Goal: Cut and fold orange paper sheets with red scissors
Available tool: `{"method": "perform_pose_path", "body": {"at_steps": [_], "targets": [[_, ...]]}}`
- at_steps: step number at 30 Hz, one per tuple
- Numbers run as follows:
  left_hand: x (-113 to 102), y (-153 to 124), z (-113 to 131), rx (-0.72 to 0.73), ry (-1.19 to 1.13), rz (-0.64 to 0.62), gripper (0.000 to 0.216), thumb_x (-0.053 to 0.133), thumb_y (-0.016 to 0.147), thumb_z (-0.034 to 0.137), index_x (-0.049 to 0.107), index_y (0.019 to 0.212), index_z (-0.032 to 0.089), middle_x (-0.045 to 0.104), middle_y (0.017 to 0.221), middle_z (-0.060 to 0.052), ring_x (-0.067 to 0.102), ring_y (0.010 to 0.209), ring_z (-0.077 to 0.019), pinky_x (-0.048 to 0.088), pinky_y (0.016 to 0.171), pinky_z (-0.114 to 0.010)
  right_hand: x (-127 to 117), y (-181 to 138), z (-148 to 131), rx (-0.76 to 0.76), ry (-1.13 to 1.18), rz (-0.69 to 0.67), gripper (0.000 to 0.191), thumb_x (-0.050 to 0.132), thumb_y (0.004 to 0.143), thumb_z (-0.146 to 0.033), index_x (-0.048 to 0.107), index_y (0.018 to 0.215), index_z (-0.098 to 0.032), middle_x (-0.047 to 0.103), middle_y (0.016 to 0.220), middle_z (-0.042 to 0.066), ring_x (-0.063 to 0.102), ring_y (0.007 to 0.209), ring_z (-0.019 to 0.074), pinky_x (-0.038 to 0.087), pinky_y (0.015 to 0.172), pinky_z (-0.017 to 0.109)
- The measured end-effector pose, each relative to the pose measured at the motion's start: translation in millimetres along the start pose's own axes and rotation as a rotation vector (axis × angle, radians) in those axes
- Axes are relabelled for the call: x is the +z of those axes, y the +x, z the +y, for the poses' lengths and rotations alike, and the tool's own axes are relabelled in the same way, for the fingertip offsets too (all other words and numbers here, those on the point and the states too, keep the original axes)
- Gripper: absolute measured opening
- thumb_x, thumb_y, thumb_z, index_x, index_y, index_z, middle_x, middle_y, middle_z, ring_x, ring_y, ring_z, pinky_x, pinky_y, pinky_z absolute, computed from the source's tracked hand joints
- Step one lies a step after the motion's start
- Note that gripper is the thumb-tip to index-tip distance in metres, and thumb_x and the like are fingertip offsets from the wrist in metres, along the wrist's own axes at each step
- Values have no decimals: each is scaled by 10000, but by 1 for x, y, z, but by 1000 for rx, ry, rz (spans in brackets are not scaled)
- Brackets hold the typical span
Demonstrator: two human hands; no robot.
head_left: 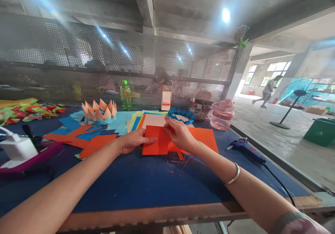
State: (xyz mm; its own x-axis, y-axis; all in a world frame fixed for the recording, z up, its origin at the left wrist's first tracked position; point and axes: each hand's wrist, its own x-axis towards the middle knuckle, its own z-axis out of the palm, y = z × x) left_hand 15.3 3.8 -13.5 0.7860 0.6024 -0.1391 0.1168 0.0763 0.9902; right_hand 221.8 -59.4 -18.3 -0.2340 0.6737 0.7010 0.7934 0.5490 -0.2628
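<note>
An orange paper sheet [157, 141] lies on the blue table mat [136, 181] in front of me. My left hand [132, 140] rests flat on its left edge, fingers stretched out. My right hand [179, 134] is closed in a pinch on the sheet, which is folded or cut there. A second orange sheet [205, 138] lies under it to the right. Thin orange paper slivers [180, 160] lie scattered just below my right hand.
A blue glue gun [246, 149] with a black cord lies at the right. Behind are coloured paper sheets [138, 120], a peach folded paper crown [99, 111], a green bottle [126, 95], a pink jar [222, 115]. A white device [17, 147] sits left. A person walks far right.
</note>
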Motion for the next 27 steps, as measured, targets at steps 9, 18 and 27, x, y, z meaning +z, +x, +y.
{"method": "perform_pose_path", "body": {"at_steps": [9, 18, 27], "targets": [[7, -1, -2, 24, 6, 42, 419, 811, 678, 352, 729, 1062, 205, 763, 1030, -80, 688, 977, -241, 504, 878, -350, -2, 0, -4, 38, -48, -31, 84, 532, 933, -187, 593, 875, -186, 656, 906, 44, 578, 849, 173, 363, 764, 282], [10, -4, 3, -13, 6, 110, 468, 850, 608, 385, 741, 1009, 168, 771, 937, -82, 699, 878, -238, 516, 804, -335, -3, 0, -6, 82, -101, 63, 91, 540, 924, -191, 610, 981, -199, 654, 1005, 61, 589, 957, 200, 374, 827, 311], [1, 0, -1, -62, 19, 181, 481, 860, 572, 375, 730, 986, 167, 770, 921, -97, 699, 895, -267, 520, 744, -329, -5, -2, -16, 394, -236, -188, 130, 563, 837, -214, 665, 759, -199, 695, 789, 51, 604, 706, 185, 295, 540, 260]]}}
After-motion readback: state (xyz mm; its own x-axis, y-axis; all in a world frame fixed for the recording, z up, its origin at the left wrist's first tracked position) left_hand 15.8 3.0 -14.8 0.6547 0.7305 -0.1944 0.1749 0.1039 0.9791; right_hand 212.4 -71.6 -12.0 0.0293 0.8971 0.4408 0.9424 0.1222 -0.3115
